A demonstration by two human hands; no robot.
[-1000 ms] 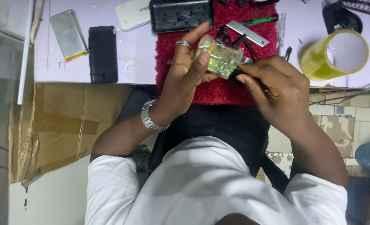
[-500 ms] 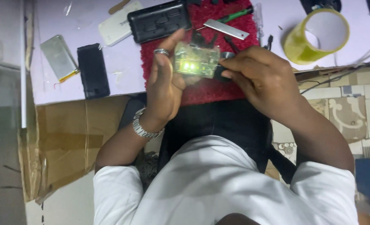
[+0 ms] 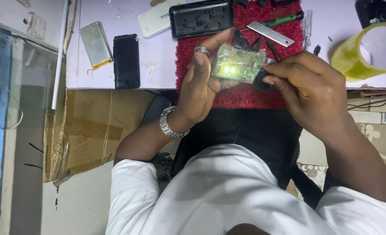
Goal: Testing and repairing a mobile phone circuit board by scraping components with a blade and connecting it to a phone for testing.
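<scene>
Pale lilac bench [image 3: 158, 65] fills the top of the view, with a red mat [image 3: 245, 93] laid on it at the person's edge. Over the mat's near part, a small clear module [image 3: 238, 65] with two lit green lights is held up between both hands. The left hand [image 3: 201, 82] cups it from the left, thumb raised along its side and fingers curled behind, a ring on one finger and a metal watch [image 3: 172, 123] on the wrist. The right hand [image 3: 306, 87] closes in from the right, its fingertips pinched on a small dark part [image 3: 260, 80] at the module's right end; what that part is cannot be told.

Just beyond the module, black probe tips [image 3: 245, 42] lie on the mat. Farther up rest a black case [image 3: 201, 18], a flat metal blade [image 3: 271, 34] and a green-handled screwdriver [image 3: 282, 19]. A white phone [image 3: 154, 20] lies beside the case on the left. Well to the left, on bare bench, a black phone [image 3: 126, 61] lies next to a silver battery pack [image 3: 96, 43]. At the far right stands a yellow tape roll [image 3: 367, 52]. Below the bench edge on the left, brown cardboard [image 3: 88, 130] leans against the floor. The person's white shirt [image 3: 228, 196] fills the bottom of the view.
</scene>
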